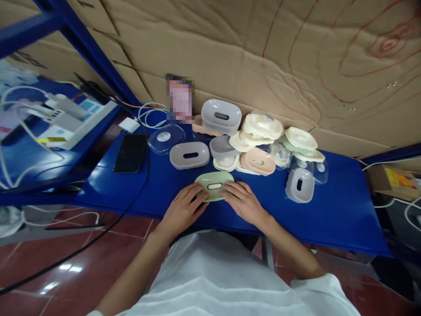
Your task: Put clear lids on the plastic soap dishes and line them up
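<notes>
A pale green oval soap dish (214, 179) with a slot in its middle, pale inside, lies at the front of the blue table. Its left end is in my left hand (184, 205), fingers on the rim and thumb along the near side. On the opposite end, my right hand (244, 202) grips the rim the same way. Just behind stand a grey soap dish (177, 159) with a dark slot and a peach dish (263, 164) resting on cream pieces. Undersides of the green dish are hidden.
Stacked cream dishes (259, 125), a tall grey dish (210, 107) and clear lids (167, 140) crowd the table's back. Another grey dish (306, 195) stands right. A phone (130, 153) and black cable (138, 195) lie left. Cardboard (213, 48) walls the back.
</notes>
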Demonstrator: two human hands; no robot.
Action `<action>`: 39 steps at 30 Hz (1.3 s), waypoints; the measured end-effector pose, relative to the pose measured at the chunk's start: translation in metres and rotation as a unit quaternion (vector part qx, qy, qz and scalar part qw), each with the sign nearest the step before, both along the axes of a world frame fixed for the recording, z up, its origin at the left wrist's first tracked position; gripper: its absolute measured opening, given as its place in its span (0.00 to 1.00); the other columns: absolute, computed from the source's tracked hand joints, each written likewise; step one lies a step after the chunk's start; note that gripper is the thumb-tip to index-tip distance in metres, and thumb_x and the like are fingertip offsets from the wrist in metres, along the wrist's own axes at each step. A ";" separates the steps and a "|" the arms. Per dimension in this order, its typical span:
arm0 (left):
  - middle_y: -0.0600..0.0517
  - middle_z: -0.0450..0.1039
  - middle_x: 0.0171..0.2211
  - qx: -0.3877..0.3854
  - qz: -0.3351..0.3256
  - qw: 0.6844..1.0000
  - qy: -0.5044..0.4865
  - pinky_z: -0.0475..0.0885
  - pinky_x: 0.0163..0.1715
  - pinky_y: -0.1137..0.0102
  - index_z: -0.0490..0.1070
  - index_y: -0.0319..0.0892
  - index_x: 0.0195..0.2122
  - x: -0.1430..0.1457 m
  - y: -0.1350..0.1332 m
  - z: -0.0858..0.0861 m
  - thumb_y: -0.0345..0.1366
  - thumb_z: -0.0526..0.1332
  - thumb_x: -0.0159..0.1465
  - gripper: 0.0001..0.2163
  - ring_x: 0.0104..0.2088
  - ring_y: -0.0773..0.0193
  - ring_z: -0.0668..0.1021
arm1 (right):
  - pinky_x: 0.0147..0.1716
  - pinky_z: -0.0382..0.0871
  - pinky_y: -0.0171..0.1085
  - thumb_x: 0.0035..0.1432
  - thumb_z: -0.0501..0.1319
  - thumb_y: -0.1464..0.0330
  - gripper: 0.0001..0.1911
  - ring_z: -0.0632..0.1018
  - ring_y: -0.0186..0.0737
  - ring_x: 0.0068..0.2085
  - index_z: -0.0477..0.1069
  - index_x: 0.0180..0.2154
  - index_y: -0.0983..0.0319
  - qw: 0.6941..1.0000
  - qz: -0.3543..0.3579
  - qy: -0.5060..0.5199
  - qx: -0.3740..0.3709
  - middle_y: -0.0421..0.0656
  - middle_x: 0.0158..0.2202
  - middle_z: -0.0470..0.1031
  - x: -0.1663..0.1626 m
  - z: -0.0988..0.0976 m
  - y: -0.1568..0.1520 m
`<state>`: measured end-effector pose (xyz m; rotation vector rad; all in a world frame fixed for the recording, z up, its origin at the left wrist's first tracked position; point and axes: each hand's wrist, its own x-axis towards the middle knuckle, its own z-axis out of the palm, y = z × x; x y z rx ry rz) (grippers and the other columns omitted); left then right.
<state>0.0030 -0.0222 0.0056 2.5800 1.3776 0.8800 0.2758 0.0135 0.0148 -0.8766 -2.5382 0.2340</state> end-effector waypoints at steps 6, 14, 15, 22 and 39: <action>0.45 0.81 0.53 -0.025 -0.035 0.998 -0.038 0.77 0.59 0.54 0.77 0.46 0.53 0.002 0.010 0.011 0.35 0.66 0.71 0.10 0.57 0.52 0.81 | 0.66 0.67 0.49 0.76 0.58 0.70 0.15 0.76 0.45 0.66 0.77 0.58 0.58 1.000 -0.009 0.021 -0.021 0.48 0.61 0.80 0.005 0.006 0.002; 0.40 0.73 0.64 0.007 0.249 0.967 -0.047 0.70 0.65 0.49 0.72 0.44 0.63 -0.064 0.090 0.038 0.36 0.61 0.72 0.19 0.66 0.44 0.74 | 0.69 0.61 0.52 0.77 0.58 0.66 0.15 0.76 0.47 0.66 0.75 0.60 0.58 0.995 -0.094 0.006 -0.045 0.49 0.62 0.79 0.011 0.013 -0.019; 0.38 0.69 0.68 -0.018 0.258 0.966 -0.019 0.68 0.67 0.46 0.71 0.42 0.64 -0.071 0.102 0.040 0.37 0.62 0.71 0.21 0.69 0.41 0.71 | 0.69 0.61 0.53 0.77 0.58 0.66 0.15 0.74 0.48 0.68 0.74 0.60 0.58 0.993 -0.108 0.006 -0.052 0.49 0.63 0.79 0.009 0.011 -0.025; 0.39 0.68 0.69 -0.106 0.237 0.965 0.025 0.66 0.68 0.43 0.68 0.37 0.67 -0.099 0.142 0.058 0.41 0.54 0.78 0.21 0.69 0.46 0.71 | 0.68 0.66 0.54 0.77 0.58 0.64 0.18 0.71 0.49 0.70 0.72 0.64 0.57 0.982 -0.158 0.055 -0.086 0.50 0.64 0.76 -0.004 0.001 -0.058; 0.45 0.68 0.71 -0.083 0.257 0.961 -0.057 0.66 0.70 0.44 0.67 0.46 0.66 -0.089 0.081 0.064 0.45 0.62 0.74 0.22 0.71 0.44 0.70 | 0.69 0.68 0.57 0.75 0.60 0.65 0.25 0.66 0.54 0.74 0.65 0.69 0.55 0.987 -0.136 0.043 -0.081 0.52 0.71 0.68 -0.002 -0.001 -0.050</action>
